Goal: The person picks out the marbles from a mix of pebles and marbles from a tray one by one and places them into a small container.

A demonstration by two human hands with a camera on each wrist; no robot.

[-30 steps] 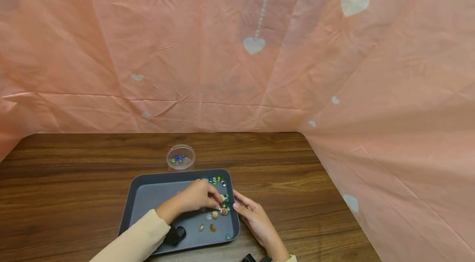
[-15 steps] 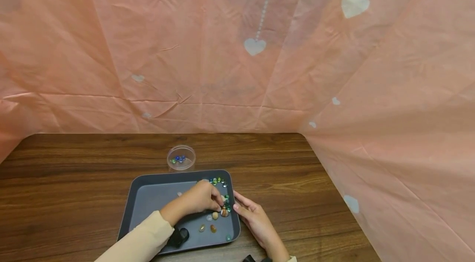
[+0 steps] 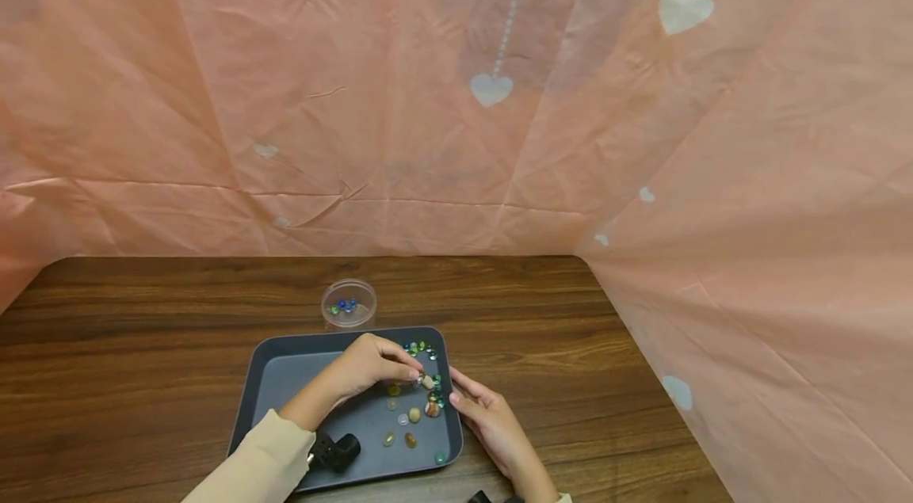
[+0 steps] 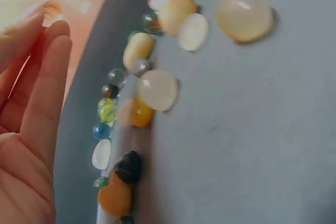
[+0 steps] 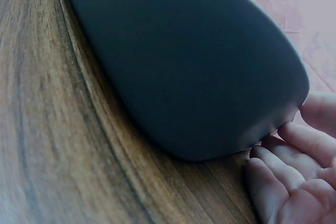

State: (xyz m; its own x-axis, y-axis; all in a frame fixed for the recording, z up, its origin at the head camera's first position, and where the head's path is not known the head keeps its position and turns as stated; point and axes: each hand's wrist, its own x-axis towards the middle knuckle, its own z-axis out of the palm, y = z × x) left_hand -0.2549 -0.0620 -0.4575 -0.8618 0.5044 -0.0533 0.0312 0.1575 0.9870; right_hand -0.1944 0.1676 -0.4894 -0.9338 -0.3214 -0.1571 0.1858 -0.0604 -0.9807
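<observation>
My left hand [image 3: 367,367] is over the right half of a dark grey tray [image 3: 303,372]. Its thumb and fingertips pinch a small shiny orange-and-clear marble [image 4: 53,13], largely covered by the fingers. Beneath it, along the tray's right side, lie green glass marbles [image 3: 437,381] and a brown-and-white striped stone [image 3: 432,409]. Polished stones, such as a beige one [image 3: 414,414] and an amber one [image 3: 410,440], sit nearer the front. My right hand [image 3: 492,420] rests against the tray's right outer wall, its fingertips touching it in the right wrist view.
Behind the tray stands a round clear plastic tub [image 3: 349,299] with several blue and green marbles inside. A wooden table [image 3: 542,329] carries everything. Pink cloth [image 3: 385,131] with hearts hangs at the back and right. A black wrist device [image 3: 335,451] is on the left wrist.
My left hand has lifted off the stones and drawn back leftward and away, bringing a marble up and uncovering yellowish stones beneath. My right hand stays at the tray's side.
</observation>
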